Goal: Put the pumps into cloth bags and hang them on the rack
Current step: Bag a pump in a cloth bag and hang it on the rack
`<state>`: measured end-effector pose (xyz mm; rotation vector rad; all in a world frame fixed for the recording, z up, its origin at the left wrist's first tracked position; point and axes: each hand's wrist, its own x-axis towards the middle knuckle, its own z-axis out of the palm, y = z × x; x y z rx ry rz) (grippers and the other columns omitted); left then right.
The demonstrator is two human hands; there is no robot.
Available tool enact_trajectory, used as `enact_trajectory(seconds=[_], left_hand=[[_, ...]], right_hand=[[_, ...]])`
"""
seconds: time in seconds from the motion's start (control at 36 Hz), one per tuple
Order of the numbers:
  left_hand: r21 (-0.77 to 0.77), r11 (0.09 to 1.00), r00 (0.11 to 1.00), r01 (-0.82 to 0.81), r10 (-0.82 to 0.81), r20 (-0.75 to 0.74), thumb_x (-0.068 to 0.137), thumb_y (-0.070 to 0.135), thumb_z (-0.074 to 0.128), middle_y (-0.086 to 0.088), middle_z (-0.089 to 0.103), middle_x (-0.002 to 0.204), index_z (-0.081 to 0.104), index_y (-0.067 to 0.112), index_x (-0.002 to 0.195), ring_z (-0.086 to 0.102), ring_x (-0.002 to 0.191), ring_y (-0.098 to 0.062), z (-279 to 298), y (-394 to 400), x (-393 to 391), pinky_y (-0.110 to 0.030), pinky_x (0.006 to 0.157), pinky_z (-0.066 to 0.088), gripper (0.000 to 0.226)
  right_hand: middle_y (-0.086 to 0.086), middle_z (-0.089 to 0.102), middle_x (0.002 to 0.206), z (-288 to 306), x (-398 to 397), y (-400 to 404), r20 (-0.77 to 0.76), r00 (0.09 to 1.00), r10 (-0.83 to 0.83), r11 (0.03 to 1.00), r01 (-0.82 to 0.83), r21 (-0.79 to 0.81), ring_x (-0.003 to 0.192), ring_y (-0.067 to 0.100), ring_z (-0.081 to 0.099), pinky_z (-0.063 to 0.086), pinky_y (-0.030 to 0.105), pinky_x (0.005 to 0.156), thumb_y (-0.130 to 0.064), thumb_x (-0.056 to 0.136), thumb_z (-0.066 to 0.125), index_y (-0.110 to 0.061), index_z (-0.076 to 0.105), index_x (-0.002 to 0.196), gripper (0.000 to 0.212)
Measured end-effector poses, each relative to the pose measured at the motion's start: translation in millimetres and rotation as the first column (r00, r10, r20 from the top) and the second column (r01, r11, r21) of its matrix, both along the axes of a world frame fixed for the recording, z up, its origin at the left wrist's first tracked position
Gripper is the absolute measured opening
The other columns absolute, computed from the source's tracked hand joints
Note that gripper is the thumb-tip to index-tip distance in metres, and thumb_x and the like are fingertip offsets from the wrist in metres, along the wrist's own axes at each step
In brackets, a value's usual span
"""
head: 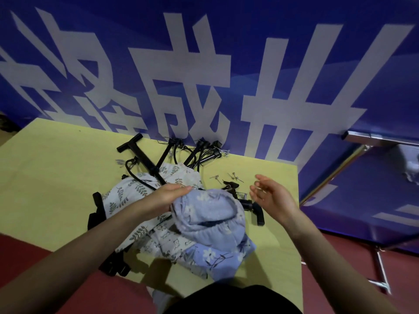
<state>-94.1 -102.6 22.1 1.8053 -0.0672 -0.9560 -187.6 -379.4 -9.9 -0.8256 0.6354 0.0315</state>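
Note:
My left hand (166,197) grips the rim of a light blue flowered cloth bag (210,220), holding its mouth open above the yellow table (52,177). A black pump's handle (257,213) sticks out from behind the bag on its right side. My right hand (272,196) hovers just right of the bag, fingers relaxed and holding nothing. Under the blue bag lie a white leaf-print bag (129,196) and a bear-print bag (167,240). Several black pumps (145,159) lie at the table's far edge.
Small metal needle fittings (226,177) are scattered on the table beyond my right hand. A black strap or pump base (97,211) lies left of the bags. A blue banner wall (226,64) stands behind. A metal rack (371,141) is at the right.

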Motion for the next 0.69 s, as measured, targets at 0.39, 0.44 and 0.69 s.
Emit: enact_trajectory(seconds=[0.39,0.44,0.69], left_hand=[[0.170,0.948,0.952,-0.268,0.233,0.201,0.100,0.038,0.046,-0.011,0.052,0.081,0.050,0.008,0.081,0.052,0.077,-0.023,-50,-26,24,-0.032,0.070,0.041,0.035],[0.178,0.950,0.949,-0.256,0.212,0.234,0.100,0.036,0.044,-0.008,0.044,0.075,0.044,0.012,0.076,0.043,0.070,-0.019,-56,-26,31,-0.031,0.065,0.033,0.034],[0.164,0.954,0.962,-0.252,0.228,0.152,0.099,0.036,0.046,-0.011,0.044,0.077,0.046,0.011,0.078,0.044,0.071,-0.020,-76,-17,56,-0.031,0.067,0.034,0.034]], right_hand=[[0.009,0.067,0.092,-94,128,22,-0.445,0.855,0.267,0.194,-0.500,-0.844,0.089,0.027,0.061,0.045,0.032,0.073,-0.026,0.091,0.059,-0.010,0.066,0.100,0.020],[0.011,0.068,0.101,-101,146,27,-0.517,0.800,0.304,0.038,-0.553,-0.832,0.096,0.030,0.061,0.044,0.031,0.073,-0.029,0.091,0.061,-0.010,0.066,0.105,0.024],[0.016,0.067,0.108,-137,176,47,-0.730,0.638,0.245,-0.285,-0.673,-0.683,0.099,0.034,0.062,0.046,0.032,0.075,-0.024,0.090,0.059,-0.005,0.066,0.103,0.024]])
